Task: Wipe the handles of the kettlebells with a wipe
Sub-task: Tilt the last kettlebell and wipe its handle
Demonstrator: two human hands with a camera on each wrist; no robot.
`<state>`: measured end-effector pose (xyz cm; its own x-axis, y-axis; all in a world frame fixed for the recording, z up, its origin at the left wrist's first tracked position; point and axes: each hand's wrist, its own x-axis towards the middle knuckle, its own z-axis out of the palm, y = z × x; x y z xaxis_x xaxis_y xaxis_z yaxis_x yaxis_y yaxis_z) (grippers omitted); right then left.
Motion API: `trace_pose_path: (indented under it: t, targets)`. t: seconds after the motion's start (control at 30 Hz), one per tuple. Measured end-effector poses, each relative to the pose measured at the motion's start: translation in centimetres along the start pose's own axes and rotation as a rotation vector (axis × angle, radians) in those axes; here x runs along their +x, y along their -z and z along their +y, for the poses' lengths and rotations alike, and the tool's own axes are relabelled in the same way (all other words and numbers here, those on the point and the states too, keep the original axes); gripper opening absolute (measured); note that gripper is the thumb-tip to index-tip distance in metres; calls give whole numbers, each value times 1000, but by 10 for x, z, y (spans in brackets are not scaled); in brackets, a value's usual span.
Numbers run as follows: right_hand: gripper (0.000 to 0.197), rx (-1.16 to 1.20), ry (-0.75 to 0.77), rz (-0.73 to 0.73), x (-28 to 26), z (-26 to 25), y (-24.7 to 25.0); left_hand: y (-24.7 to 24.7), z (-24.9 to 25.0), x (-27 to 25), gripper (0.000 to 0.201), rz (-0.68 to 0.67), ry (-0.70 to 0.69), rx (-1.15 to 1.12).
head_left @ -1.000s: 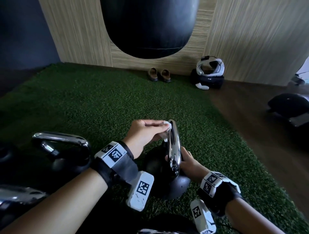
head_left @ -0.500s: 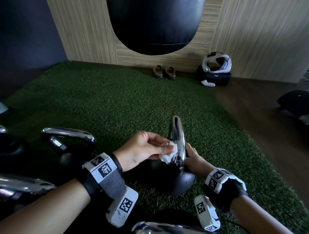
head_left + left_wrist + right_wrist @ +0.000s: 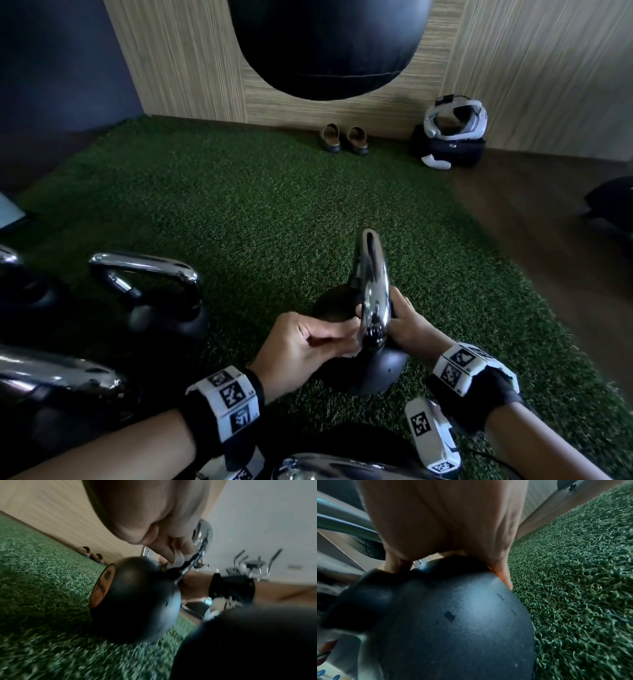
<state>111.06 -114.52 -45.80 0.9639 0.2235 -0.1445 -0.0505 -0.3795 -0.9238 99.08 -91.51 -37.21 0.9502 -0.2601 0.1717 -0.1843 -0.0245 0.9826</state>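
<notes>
The left hand [image 3: 301, 346] pinches a white wipe [image 3: 176, 559] against the kettlebell [image 3: 376, 370] handle [image 3: 371, 291]; the right hand [image 3: 407, 325] grips the bell's top. Another kettlebell [image 3: 164, 298] stands left of the left hand, sandals [image 3: 344, 137] beyond on the turf [image 3: 239, 212].

On green turf [image 3: 260, 212] a black kettlebell [image 3: 383, 371] stands with its chrome handle [image 3: 371, 291] edge-on. The left hand [image 3: 301, 346] pinches a white wipe [image 3: 352, 353] against the handle's lower near end; the right hand [image 3: 407, 323] grips the handle from the other side. More kettlebells [image 3: 154, 294] stand at left. A punching bag [image 3: 325, 44] hangs ahead, with slippers [image 3: 344, 138] and a headset [image 3: 454, 121] by the wall.
</notes>
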Motion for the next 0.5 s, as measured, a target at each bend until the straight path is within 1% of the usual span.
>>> trace_pose_path:
  t: [0.07,0.13,0.2,0.23,0.3,0.33,0.37,0.4,0.43,0.5]
  targets:
    - [105,-19,2,17,1,-1,0,-2,-7,-3,29,52,-51,108]
    - [102,-64,10,17,0,-1,1,-2,-8,-4,29,41,-124,204]
    - [98,-111,32,-17,-3,-1,2,3,-4,0,29,19,-106,255]
    - [96,-150,52,-44,-9,-7,4,6,-1,3,29,18,-56,251]
    - [88,-263,56,-91,-29,-37,9,10,6,11,29,43,73,157]
    - [78,-353,28,-112,-41,-54,15,12,10,16,29,86,132,81]
    - [63,-447,37,-121,-51,-70,22,13,15,21,30,141,188,-10]
    - [49,-525,77,-102,-60,-85,32,15,20,27,31,190,238,-116]
    - [38,-561,132,-44,-68,-100,41,18,27,33,32,219,273,-228]
    - [23,-500,234,159,-82,-127,53,24,45,42,37,232,285,-411]
